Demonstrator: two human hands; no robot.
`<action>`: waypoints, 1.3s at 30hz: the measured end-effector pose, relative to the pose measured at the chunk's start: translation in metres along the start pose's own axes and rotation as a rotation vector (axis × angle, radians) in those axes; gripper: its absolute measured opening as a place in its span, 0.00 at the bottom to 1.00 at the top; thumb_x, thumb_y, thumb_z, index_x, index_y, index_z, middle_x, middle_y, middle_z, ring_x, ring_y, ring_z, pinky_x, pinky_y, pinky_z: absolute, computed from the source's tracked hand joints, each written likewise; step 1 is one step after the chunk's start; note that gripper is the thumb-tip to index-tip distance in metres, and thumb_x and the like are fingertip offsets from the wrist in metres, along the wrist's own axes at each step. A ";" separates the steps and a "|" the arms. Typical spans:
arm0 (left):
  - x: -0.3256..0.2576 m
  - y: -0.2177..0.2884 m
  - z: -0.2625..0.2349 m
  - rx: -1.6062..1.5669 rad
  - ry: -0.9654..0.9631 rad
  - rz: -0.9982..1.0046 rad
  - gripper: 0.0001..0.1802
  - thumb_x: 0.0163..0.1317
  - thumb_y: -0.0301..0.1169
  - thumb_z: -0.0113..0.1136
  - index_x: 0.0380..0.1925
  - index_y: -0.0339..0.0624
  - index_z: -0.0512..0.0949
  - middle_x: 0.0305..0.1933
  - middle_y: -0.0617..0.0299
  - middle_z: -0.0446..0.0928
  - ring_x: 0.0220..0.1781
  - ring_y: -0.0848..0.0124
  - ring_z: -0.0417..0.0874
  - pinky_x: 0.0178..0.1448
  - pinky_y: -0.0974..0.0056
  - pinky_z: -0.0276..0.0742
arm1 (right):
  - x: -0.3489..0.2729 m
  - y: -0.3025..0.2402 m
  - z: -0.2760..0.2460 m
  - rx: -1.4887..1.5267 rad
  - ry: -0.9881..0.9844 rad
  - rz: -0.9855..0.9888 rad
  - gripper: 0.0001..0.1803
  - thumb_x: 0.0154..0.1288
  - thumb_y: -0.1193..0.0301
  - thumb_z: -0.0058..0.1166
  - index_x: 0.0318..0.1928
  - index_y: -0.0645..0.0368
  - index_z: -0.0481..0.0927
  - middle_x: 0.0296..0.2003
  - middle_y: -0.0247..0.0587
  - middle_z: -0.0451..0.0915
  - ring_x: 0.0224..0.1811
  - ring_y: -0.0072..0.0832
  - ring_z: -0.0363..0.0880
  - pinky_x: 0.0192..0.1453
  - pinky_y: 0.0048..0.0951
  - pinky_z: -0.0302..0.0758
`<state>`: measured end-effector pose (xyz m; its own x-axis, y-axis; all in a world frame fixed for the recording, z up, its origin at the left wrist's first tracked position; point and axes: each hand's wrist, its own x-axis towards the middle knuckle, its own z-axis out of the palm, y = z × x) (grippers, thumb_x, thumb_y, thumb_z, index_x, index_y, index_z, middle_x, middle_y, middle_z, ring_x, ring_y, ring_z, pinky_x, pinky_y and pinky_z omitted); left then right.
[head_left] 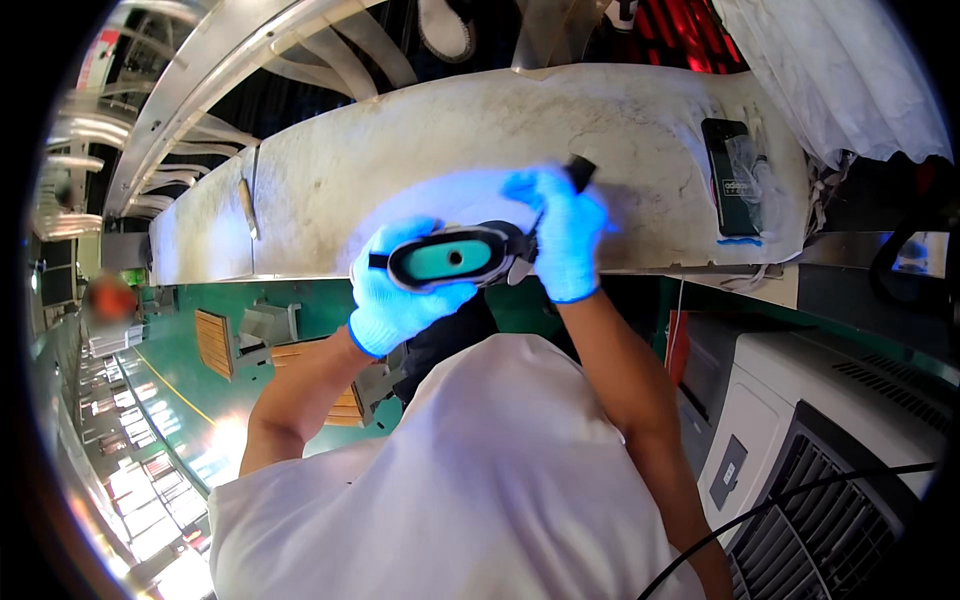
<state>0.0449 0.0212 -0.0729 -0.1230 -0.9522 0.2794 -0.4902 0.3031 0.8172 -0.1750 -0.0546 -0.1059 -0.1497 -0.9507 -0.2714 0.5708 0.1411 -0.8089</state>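
In my left hand (395, 290), which wears a light glove lit blue, is a dark shoe (497, 240) with its oval opening turned up toward me. A teal last (450, 259) with a round hole fills that opening. My left fingers wrap round the near and left sides of the shoe. My right hand (568, 235), gloved the same way, is closed at the shoe's right end. A small black piece (580, 172) sticks out beyond the right fingers; its kind is unclear, and the fingers hide its other end.
Beneath my hands runs a long stained pale bench (330, 170). A thin tool (248, 208) lies on its left part. At the right lie a dark phone-like object (733, 180) and clear plastic. A metal rail (190, 90) borders the far left. A grey machine (800, 420) stands at my right.
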 end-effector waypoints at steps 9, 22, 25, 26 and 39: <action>-0.020 -0.011 -0.011 0.259 -0.124 0.430 0.35 0.52 0.48 0.90 0.52 0.39 0.85 0.53 0.46 0.91 0.53 0.44 0.93 0.60 0.41 0.86 | -0.016 -0.015 0.004 -0.160 -0.148 0.073 0.13 0.80 0.68 0.67 0.41 0.68 0.88 0.36 0.44 0.92 0.40 0.30 0.92 0.48 0.34 0.87; -0.006 -0.008 -0.007 0.285 0.043 0.573 0.17 0.56 0.26 0.80 0.43 0.35 0.85 0.47 0.50 0.93 0.41 0.51 0.95 0.48 0.53 0.92 | 0.034 -0.022 0.031 -0.450 -0.574 0.579 0.16 0.80 0.64 0.66 0.45 0.69 0.89 0.41 0.40 0.90 0.43 0.24 0.88 0.52 0.30 0.85; -0.006 -0.013 -0.005 0.210 -0.045 0.548 0.16 0.56 0.26 0.80 0.41 0.32 0.84 0.45 0.44 0.92 0.39 0.47 0.94 0.43 0.50 0.92 | 0.032 -0.019 0.032 -0.611 -0.637 0.512 0.15 0.78 0.65 0.67 0.44 0.68 0.89 0.38 0.38 0.89 0.40 0.23 0.85 0.48 0.31 0.83; -0.004 -0.013 -0.008 0.182 -0.092 0.532 0.16 0.55 0.26 0.79 0.41 0.32 0.84 0.45 0.42 0.91 0.39 0.46 0.94 0.43 0.50 0.92 | 0.036 -0.016 0.035 -0.725 -0.673 0.482 0.16 0.76 0.64 0.68 0.41 0.68 0.88 0.35 0.39 0.88 0.38 0.24 0.85 0.46 0.33 0.82; -0.002 0.015 0.005 0.235 0.119 0.275 0.34 0.45 0.44 0.92 0.51 0.41 0.87 0.46 0.50 0.90 0.46 0.50 0.93 0.50 0.52 0.88 | 0.067 -0.009 0.076 -1.015 -0.514 0.134 0.29 0.69 0.48 0.73 0.43 0.68 0.89 0.34 0.49 0.91 0.36 0.38 0.91 0.44 0.46 0.83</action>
<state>0.0338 0.0277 -0.0642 -0.1829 -0.8215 0.5401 -0.6395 0.5166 0.5693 -0.1290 -0.1405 -0.0776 0.3445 -0.8785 -0.3310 -0.3923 0.1856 -0.9009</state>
